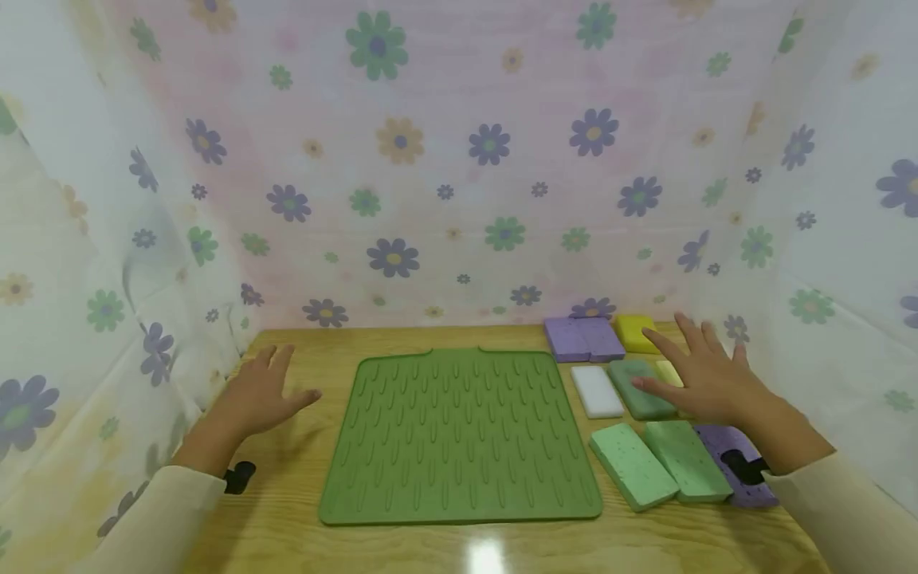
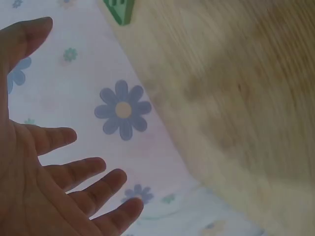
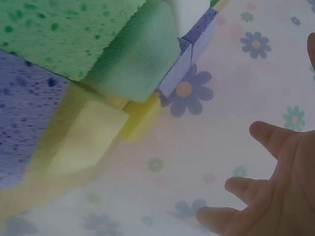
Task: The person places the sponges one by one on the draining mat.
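A green ribbed silicone mat (image 1: 459,438) lies flat on the wooden table. To its left my left hand (image 1: 256,391) hovers with fingers spread, touching nothing; the left wrist view shows that palm (image 2: 44,191) holding nothing. Over the sponges on the right is my right hand (image 1: 706,379), fingers extended and apart, also holding nothing. Beneath and around it lie two light green sponges (image 1: 634,466), a purple sponge (image 1: 724,446), a dark green sponge (image 1: 641,389), a white sponge (image 1: 597,392), a yellow sponge (image 1: 634,333) and a pale yellow one (image 1: 668,371), partly hidden by the hand.
Purple sponges (image 1: 584,339) sit side by side at the back, near the flowered cloth (image 1: 459,159) that walls the table on the back and both sides. Bare wood (image 1: 301,478) shows left of the mat and along the front.
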A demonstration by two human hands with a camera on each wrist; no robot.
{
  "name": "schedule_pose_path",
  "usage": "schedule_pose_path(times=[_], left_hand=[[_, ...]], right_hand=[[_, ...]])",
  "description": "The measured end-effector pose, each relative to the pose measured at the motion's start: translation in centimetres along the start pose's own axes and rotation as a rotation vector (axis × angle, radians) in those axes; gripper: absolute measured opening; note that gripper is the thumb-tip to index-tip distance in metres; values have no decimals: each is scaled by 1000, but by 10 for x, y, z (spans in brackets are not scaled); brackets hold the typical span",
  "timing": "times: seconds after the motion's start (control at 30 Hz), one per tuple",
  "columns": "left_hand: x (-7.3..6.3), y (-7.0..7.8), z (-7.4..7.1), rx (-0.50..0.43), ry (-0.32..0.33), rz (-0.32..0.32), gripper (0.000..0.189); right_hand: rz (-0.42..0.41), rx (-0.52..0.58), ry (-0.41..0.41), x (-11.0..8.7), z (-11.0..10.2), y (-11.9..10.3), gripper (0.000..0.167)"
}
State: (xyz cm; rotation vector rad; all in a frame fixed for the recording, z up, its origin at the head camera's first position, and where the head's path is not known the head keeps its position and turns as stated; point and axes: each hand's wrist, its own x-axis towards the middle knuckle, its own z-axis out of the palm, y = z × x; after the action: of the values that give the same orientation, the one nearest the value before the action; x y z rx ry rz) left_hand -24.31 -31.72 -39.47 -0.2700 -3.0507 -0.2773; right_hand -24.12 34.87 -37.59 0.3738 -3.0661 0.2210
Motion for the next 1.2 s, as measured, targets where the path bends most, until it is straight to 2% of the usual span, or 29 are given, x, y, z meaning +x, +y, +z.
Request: schedule_pose_path(times=[0.13,0.33,0.5,0.67,0.77,1.0,1.1,1.2], left_hand=[[0,2,11,-141,-38,-17,109],[-1,7,26,-333,-59,-54,103],[-2,14,38,-483,-103,-77,98],[-4,18,46,-573,-124,-94,91],[-5,21,50,-631,-146,-110,89],[-4,26,59,-782,-163,-118,84],[-5,28,61,-816,-177,-121,83],[-6,28,63,-812,-180,-104,81]], right_hand=[[2,38,5,-11,2,11,90],[10,80,31,-27,7,29,88],[4,168,37,-41,16,47,85],[-21,271,45,-53,25,64,79],[-5,293,35,-61,30,71,78],[43,363,-10,-74,43,90,91],[36,416,-30,-78,51,97,94],[2,455,-24,-82,60,104,89]])
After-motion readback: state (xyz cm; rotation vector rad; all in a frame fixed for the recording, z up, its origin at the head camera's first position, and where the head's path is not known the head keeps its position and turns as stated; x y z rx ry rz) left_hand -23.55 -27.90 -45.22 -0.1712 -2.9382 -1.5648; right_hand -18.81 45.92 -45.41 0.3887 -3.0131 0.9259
